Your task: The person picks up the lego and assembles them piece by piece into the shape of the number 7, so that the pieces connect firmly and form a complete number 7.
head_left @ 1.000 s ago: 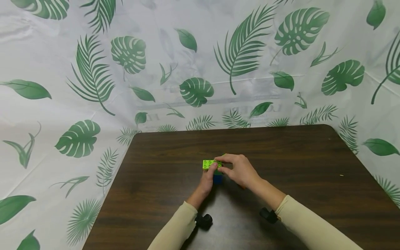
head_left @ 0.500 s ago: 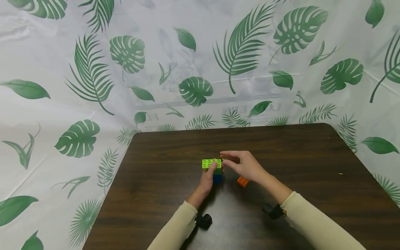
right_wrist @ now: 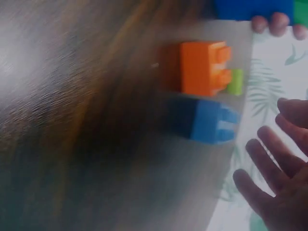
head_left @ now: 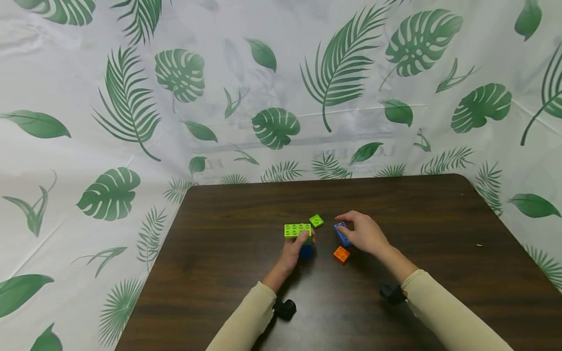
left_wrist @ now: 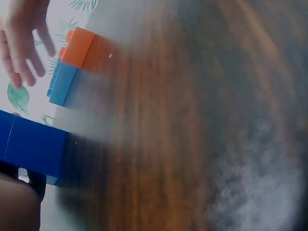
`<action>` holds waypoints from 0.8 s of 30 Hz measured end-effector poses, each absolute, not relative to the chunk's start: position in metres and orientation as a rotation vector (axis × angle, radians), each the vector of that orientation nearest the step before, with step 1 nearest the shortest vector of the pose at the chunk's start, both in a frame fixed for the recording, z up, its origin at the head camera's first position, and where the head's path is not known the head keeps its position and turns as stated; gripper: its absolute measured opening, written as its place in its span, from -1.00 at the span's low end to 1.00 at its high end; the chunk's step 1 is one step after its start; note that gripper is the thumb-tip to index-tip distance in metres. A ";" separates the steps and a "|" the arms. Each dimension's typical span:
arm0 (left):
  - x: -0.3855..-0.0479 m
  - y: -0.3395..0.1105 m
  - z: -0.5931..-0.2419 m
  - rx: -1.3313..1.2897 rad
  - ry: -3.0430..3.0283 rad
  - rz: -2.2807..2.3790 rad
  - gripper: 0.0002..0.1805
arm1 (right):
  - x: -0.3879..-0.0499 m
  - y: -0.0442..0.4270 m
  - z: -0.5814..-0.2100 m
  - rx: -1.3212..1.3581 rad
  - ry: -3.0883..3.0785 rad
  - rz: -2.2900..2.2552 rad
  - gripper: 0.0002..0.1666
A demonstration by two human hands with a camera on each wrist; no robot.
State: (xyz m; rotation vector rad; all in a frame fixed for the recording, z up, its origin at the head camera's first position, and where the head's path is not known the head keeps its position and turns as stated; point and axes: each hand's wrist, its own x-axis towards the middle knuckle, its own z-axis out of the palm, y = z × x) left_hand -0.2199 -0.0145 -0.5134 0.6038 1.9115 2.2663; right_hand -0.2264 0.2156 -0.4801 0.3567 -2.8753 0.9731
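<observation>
A stack of building bricks stands upright in my left hand (head_left: pixel 290 251), its thumb pressed on the near side. Its top brick is a lime green brick (head_left: pixel 291 230), with darker green under it and a dark blue brick (left_wrist: pixel 36 147) at the bottom. My right hand (head_left: pixel 364 235) hovers over a small blue brick (head_left: pixel 342 237), fingers spread and holding nothing. In the right wrist view a gap shows between those fingers and the blue brick (right_wrist: pixel 209 121). An orange brick (head_left: pixel 341 254) lies just in front of the blue one. Behind the stack is a small lime brick (head_left: pixel 316 221).
The dark wood-grain table (head_left: pixel 237 209) has a rounded far corner at the right. A white sheet (head_left: pixel 228 63) with green leaves hangs behind and beside it. A tiny pale scrap (head_left: pixel 479 245) lies on the right part of the table.
My right hand has left the top of the stack and moved right to above the blue brick. The orange, blue and small lime bricks are now uncovered. The left hand keeps its hold.
</observation>
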 end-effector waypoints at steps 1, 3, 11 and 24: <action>-0.218 -0.015 -0.510 0.614 1.946 2.243 -0.74 | -0.227 0.217 -0.483 0.343 -2.895 0.947 -0.64; -0.215 -0.015 -0.503 0.618 2.009 2.202 -0.77 | -0.227 0.218 -0.490 0.317 -2.933 0.887 -0.59; -0.214 -0.015 -0.501 0.518 2.091 2.094 -0.66 | -0.230 0.216 -0.506 0.234 -3.041 0.741 -0.43; -0.215 -0.015 -0.508 0.548 2.079 2.089 -0.72 | -0.243 0.194 -0.522 0.473 -2.951 0.558 -0.35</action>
